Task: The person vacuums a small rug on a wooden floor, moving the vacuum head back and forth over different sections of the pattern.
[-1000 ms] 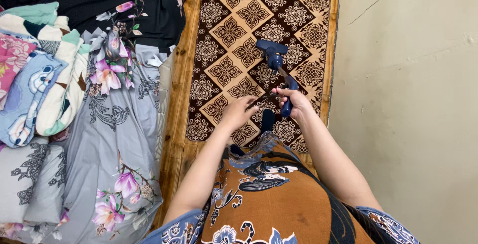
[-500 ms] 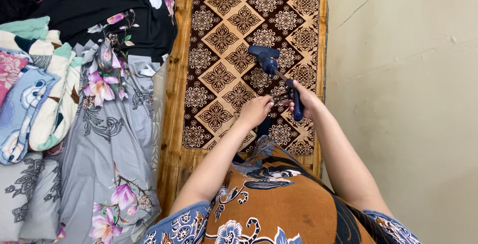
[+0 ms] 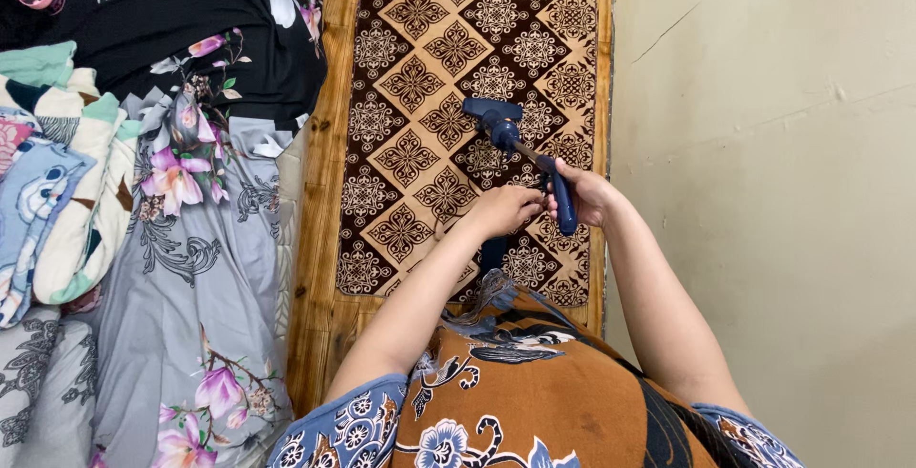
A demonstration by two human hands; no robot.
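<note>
Roughly counted: one dark blue handheld tool (image 3: 520, 158), one patterned rug (image 3: 448, 67), two hands, a heap of bedding at left. We see the tool held above the rug, near its right edge and close to the wall (image 3: 763, 144) — wide flat head pointing away from us, thin metal-looking neck, then a dark blue handle.

Right hand (image 3: 580, 193): grip closed around the handle, fingers wrapped over it, forearm coming in from lower right, wrist roughly straight. Left hand (image 3: 506, 208): fingers curled in, just beside the right hand at the handle's lower end. We cannot tell whether it actually has hold of anything; its fingertips are hidden behind the knuckles.

Materials — the rug is brown and tan with repeating diamond medallions, lying on a wooden plank floor (image 3: 320, 268) with visible knots. The grey floral sheet (image 3: 191, 277) is smooth, printed with pink blossoms; the black floral fabric (image 3: 172, 20) sits above it; folded multicoloured cloths (image 3: 57, 172) are stacked at far left. We wear an orange-brown printed garment (image 3: 515, 392) with blue patterned sleeves. The wall is plain beige plaster with a hairline crack.
</note>
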